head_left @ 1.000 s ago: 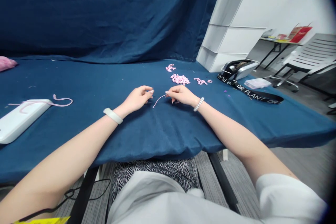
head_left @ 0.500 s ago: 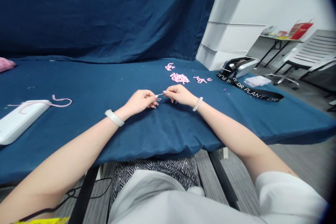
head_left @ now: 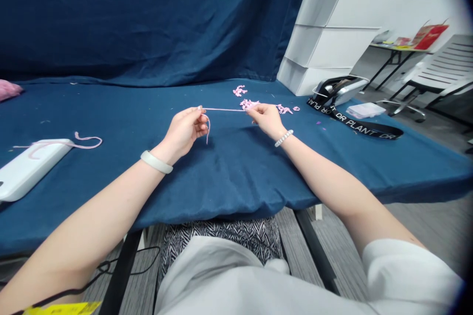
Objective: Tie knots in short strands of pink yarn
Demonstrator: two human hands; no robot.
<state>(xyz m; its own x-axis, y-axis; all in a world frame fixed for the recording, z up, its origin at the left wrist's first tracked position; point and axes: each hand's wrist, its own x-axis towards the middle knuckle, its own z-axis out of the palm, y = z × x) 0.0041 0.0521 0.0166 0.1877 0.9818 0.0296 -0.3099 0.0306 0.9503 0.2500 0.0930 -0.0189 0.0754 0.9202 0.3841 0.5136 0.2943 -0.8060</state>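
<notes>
My left hand (head_left: 185, 128) and my right hand (head_left: 266, 119) hold a thin pink cord (head_left: 223, 109) pulled taut between them, just above the blue cloth-covered table (head_left: 236, 182). A short loop of the cord hangs down from my left hand. My right fingertips are close to a heap of small pink knotted cord pieces (head_left: 249, 104), which partly hides behind that hand. Two smaller clusters of such pieces (head_left: 239, 90) lie further back. To the far left, a longer pink cord (head_left: 55, 144) drapes over a white plastic case (head_left: 31, 170).
A black "DR PLANT" lanyard (head_left: 354, 125) lies at the right, near a black and silver device (head_left: 340, 89) and a small flat box (head_left: 365, 110). White stacked drawers (head_left: 318, 34) stand behind the table. A pink cloth (head_left: 9, 90) sits at the far left edge.
My hands have moved apart, drawing the pink cord out straight between them. My left hand has risen and moved left, and my right hand has shifted toward the pink heap.
</notes>
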